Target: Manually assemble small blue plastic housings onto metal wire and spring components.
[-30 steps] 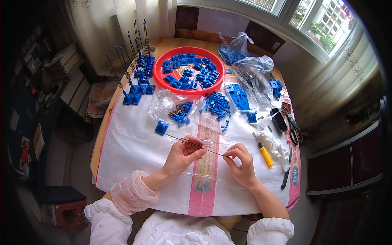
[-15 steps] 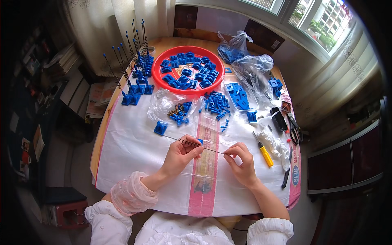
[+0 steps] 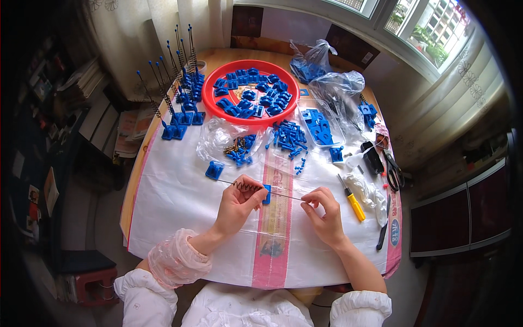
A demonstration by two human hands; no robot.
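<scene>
My left hand [image 3: 239,204] is closed around a dark coil spring [image 3: 246,186], whose loops show between thumb and fingers. A thin dark metal rod [image 3: 286,196] runs out from this hand toward the right. Its right end is pinched between the thumb and fingers of my right hand [image 3: 324,212]. A short stretch of wire also leads left from the spring toward a blue square-based part [image 3: 214,170] on the table; whether they are joined I cannot tell. Beside my left fingertips lies a small blue piece [image 3: 267,194], partly hidden.
A red round tray [image 3: 210,103] of blue parts stands at the back. Left of it stand several blue bases with springs [image 3: 185,117]. Blue pegs [image 3: 289,136] and plastic bags [image 3: 340,87] lie nearby. At right are a yellow-handled screwdriver [image 3: 355,207] and black scissors [image 3: 393,171].
My left hand has shifted slightly left along the rod with the spring, uncovering more of the small blue piece. The right hand keeps its pinch and has barely moved.
</scene>
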